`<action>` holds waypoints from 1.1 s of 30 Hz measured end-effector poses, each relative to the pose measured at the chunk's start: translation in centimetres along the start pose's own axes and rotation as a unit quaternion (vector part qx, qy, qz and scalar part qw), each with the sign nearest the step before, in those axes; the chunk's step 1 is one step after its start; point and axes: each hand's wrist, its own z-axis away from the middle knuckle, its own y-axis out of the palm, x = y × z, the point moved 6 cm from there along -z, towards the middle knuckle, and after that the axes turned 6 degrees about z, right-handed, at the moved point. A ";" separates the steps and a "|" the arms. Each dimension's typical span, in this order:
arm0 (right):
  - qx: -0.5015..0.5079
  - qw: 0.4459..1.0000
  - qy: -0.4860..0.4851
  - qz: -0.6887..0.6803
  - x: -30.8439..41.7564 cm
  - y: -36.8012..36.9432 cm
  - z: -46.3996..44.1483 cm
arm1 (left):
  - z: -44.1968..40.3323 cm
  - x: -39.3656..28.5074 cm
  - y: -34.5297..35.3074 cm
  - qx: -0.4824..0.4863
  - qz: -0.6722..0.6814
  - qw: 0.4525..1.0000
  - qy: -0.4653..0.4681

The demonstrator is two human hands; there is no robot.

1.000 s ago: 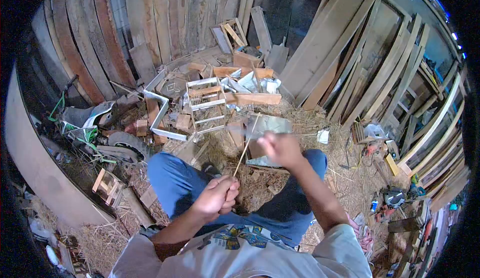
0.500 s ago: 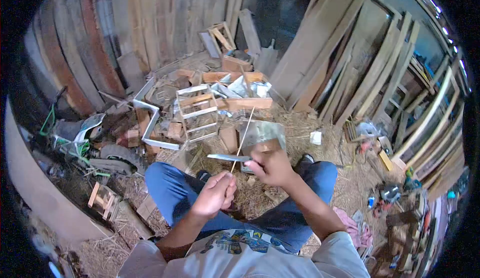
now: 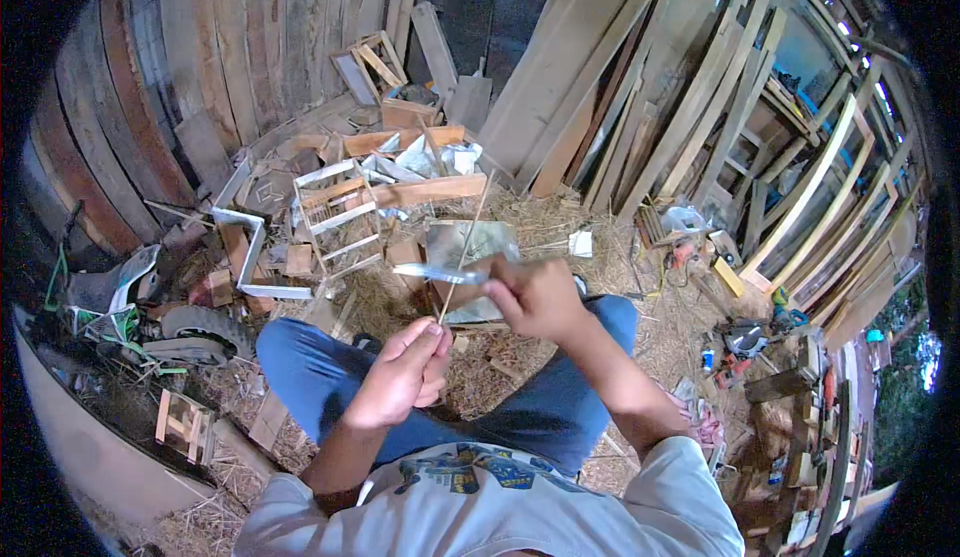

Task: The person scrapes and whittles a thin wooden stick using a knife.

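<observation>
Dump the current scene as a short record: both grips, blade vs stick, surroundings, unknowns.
left_grip: left grip closed on lower end of thin stick
right_grip: right grip closed on bladed tool
blade_vs_stick: crosses it in view, above left grip
ahead: flat panel on straw-strewn floor
ahead_left: ladder-like wooden frame
background: leaning boards
unknown: blade-stick contact; handle, hidden

Remotely, I pinch a stick (image 3: pixel 478 214) in the left hand (image 3: pixel 400 377) and hold a knife (image 3: pixel 430 273) across it in the right hand (image 3: pixel 537 300).
</observation>
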 end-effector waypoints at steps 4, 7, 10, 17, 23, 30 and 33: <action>-0.016 0.999 -0.033 -0.006 -0.7 0.2 0.4 | 0.1 0.2 0.9 0.003 -0.017 1.000 0.019; -0.045 0.998 0.046 -0.010 -3.2 -0.5 -0.7 | 0.9 0.1 1.2 -0.017 -0.003 1.000 0.022; -0.036 0.990 -0.136 -0.020 1.6 -0.4 -0.8 | 1.6 0.0 1.1 -0.029 -0.027 0.999 0.027; -0.054 0.997 0.039 -0.046 -5.3 1.6 -1.4 | 3.0 -0.4 0.0 -0.042 -0.018 0.998 0.042; -0.064 0.995 0.073 0.010 -5.1 1.4 -2.1 | 3.2 -0.3 -0.3 -0.040 -0.032 0.998 0.029; -0.031 0.999 -0.025 0.008 -0.3 0.9 -0.6 | 1.8 -1.2 0.7 -0.014 -0.076 0.994 0.072; -0.032 0.998 -0.048 -0.011 0.5 0.3 -0.2 | 0.8 -0.5 0.3 0.012 -0.048 0.997 0.051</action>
